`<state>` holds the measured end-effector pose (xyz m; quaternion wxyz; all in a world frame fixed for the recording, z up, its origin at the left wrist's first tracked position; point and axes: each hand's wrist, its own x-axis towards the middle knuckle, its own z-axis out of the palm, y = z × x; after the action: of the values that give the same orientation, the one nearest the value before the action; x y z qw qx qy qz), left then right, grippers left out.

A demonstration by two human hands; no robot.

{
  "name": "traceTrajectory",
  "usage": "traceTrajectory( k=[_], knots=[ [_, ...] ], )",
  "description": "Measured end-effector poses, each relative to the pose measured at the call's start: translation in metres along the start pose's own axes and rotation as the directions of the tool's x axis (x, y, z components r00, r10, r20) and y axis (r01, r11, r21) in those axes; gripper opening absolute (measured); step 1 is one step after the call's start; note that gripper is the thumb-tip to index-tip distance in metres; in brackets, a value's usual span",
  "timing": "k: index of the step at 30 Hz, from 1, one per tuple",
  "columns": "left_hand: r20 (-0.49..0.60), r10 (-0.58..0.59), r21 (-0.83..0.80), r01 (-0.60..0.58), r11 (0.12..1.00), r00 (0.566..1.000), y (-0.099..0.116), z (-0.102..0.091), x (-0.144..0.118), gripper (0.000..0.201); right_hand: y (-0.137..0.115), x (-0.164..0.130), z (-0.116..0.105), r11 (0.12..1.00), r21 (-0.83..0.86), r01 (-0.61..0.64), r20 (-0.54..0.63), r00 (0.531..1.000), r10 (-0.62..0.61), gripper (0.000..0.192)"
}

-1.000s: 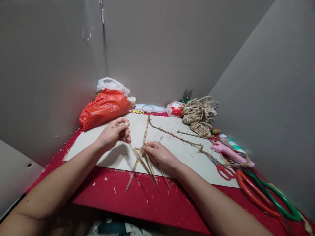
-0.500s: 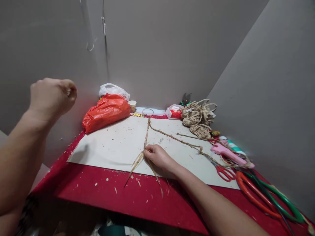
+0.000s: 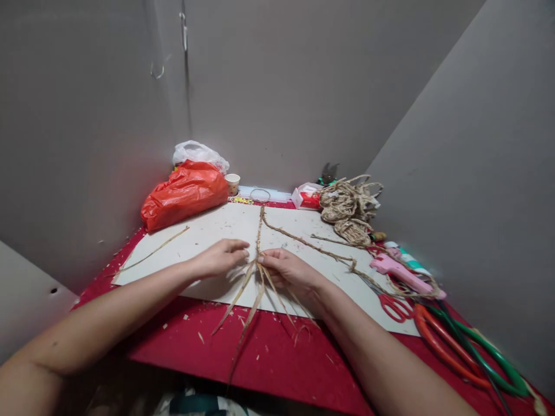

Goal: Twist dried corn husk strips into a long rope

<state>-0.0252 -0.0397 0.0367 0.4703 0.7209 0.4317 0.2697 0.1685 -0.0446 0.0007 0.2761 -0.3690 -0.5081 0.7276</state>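
A thin plaited straw cord runs down the middle of a white board, its loose straw strands fanning over the near edge. My right hand pinches the cord between thumb and forefinger where the strands spread. Just left of that spot, my left hand reaches in with its fingers stretched out and a little apart. Nothing shows in it, though the undersides of its fingers are hidden. A single straw strand lies apart on the board's left side. Another length of cord slants off to the right.
The white board rests on a red-covered table. Behind stand an orange plastic bag and a paper cup. Rope bundles, a pink glue gun, red-handled scissors and large-handled shears line the right.
My left hand has come down from its raised, closed position to beside the cord. A loose strand now lies on the board's left. The right hand keeps its pinch.
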Motion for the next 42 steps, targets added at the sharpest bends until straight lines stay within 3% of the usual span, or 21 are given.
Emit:
traceTrajectory(
  k=[2,5,8,14,23,27,33,36,39,42],
  knots=[
    [0.189,-0.071,-0.315,0.129,0.94,0.979,-0.007,0.024,0.01,0.023,-0.002,-0.002,-0.002,1.0,-0.008,0.009,0.021,1.0,-0.009,0.031],
    [0.295,-0.133,-0.485,0.268,0.832,0.946,-0.012,0.035,0.016,0.02,-0.004,-0.004,-0.006,0.998,-0.057,0.023,0.044,0.999,-0.02,0.033],
    [0.268,-0.166,-0.453,0.276,0.848,0.949,-0.014,0.033,0.017,0.022,-0.004,-0.004,-0.008,0.996,-0.085,0.011,0.037,0.999,-0.008,0.033],
    [0.078,-0.198,-0.428,0.212,0.878,0.977,-0.02,0.033,0.017,0.015,-0.001,-0.003,-0.01,0.989,-0.147,0.006,0.011,1.0,-0.004,0.036],
    [0.047,-0.26,-0.42,0.255,0.871,0.965,-0.021,0.032,0.017,0.015,0.001,-0.002,-0.008,0.977,-0.211,-0.013,0.003,1.0,0.014,0.033],
    [0.068,-0.273,-0.406,0.276,0.871,0.96,-0.021,0.031,0.017,0.025,0.0,-0.002,-0.007,0.975,-0.223,-0.016,0.01,1.0,0.019,0.03],
    [0.095,-0.292,-0.445,0.303,0.843,0.952,-0.018,0.029,0.017,0.013,0.002,-0.004,-0.009,0.96,-0.275,-0.047,0.032,0.998,0.058,0.034],
    [0.16,-0.327,-0.495,0.363,0.789,0.931,-0.016,0.024,0.018,0.014,0.0,-0.006,-0.011,0.945,-0.324,-0.043,0.05,0.997,0.062,0.034],
    [0.233,-0.354,-0.537,0.423,0.73,0.906,-0.016,0.02,0.019,0.018,-0.007,-0.011,-0.016,0.9,-0.431,-0.064,0.077,0.991,0.108,0.032],
    [0.271,-0.353,-0.553,0.445,0.704,0.895,-0.019,0.018,0.021,0.022,-0.018,-0.017,-0.028,0.787,-0.61,-0.09,0.032,0.99,0.138,0.025]
  ],
)
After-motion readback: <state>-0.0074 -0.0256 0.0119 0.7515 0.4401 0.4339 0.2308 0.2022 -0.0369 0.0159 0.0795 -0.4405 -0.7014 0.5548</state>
